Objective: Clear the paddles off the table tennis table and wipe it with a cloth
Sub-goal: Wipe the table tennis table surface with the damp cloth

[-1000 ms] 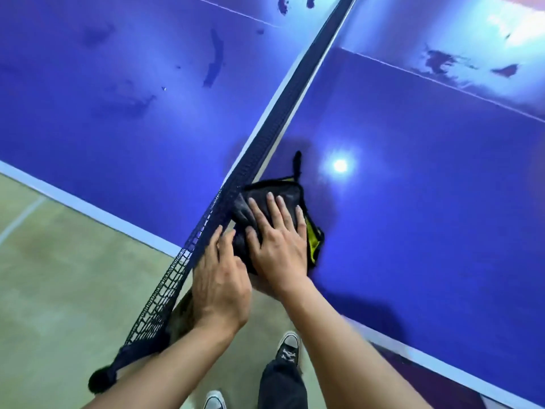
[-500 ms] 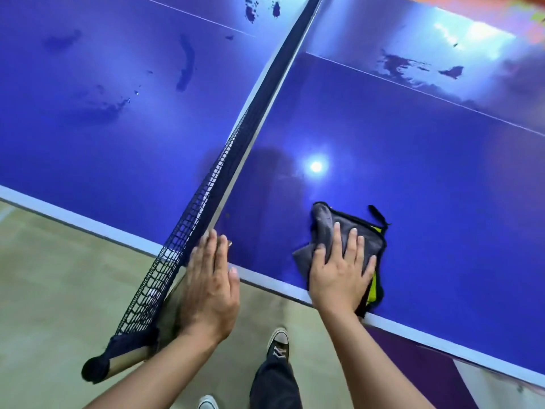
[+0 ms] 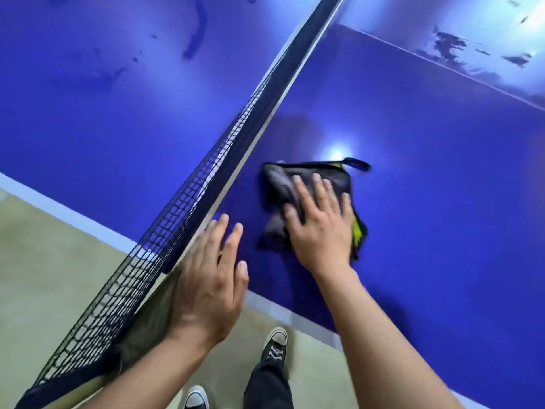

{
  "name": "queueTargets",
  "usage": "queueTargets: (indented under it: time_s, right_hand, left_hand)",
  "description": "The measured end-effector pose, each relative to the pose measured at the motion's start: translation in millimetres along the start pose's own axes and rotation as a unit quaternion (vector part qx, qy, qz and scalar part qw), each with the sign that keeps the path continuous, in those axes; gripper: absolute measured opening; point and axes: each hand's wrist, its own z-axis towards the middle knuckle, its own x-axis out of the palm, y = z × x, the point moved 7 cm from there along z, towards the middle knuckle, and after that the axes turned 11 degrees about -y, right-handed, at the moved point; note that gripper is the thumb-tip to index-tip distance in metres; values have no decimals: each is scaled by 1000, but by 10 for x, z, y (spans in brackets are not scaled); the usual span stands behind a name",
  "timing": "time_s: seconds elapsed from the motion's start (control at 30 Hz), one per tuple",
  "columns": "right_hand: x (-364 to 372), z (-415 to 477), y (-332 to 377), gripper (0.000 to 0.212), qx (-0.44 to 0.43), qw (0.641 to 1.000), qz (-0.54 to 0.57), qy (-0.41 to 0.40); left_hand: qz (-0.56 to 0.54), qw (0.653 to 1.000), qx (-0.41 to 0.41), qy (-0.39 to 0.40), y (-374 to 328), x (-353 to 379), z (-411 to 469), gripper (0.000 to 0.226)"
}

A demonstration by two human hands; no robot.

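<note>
Now the right hand [image 3: 320, 231] lies flat, fingers spread, pressing the crumpled dark grey cloth with yellow-green trim [image 3: 295, 178] onto the glossy blue table [image 3: 427, 172]. The left hand [image 3: 209, 281], fingers straight and holding nothing, rests on the table's edge at the cloth's eight o'clock, beside the black mesh net [image 3: 182, 208]. Bare surface stretches toward three o'clock, likely the right hand's sweep.

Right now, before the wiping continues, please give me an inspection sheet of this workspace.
Surface: blue table tennis table, dark smudges on it.
Job's things: grey cloth with black trim on the table; paddles: nothing seen.
Clutter: nothing seen.
Grippers: right hand presses the cloth, fingers straight; left hand flat at the table edge beside the black mesh net.
Cables: nothing seen.
Surroundings: beige floor, black sneakers.
</note>
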Motion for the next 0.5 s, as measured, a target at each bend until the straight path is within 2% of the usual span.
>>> queueTargets:
  time_s: [0.13,0.23,0.3,0.4,0.5]
  right_hand:
    - [-79,176,-947,61,166,984,-64,18]
    - [-39,233,-909,62,174,982,-78,14]
    - [-1,294,-561,62,101,993,-65,11]
    - [156,487,91,62,-54,998,4,17]
    - [305,791,290,58,-131,990,41,40]
  left_hand:
    - [3,1000,-6,10,-224,218,354,54]
    - [-13,994,-106,-20,-159,304,658,51]
    - [-24,988,-148,-34,-135,337,730,50]
    - [-27,991,-123,-46,-194,366,771,53]
    - [-30,992,-113,-56,-156,368,784,52]
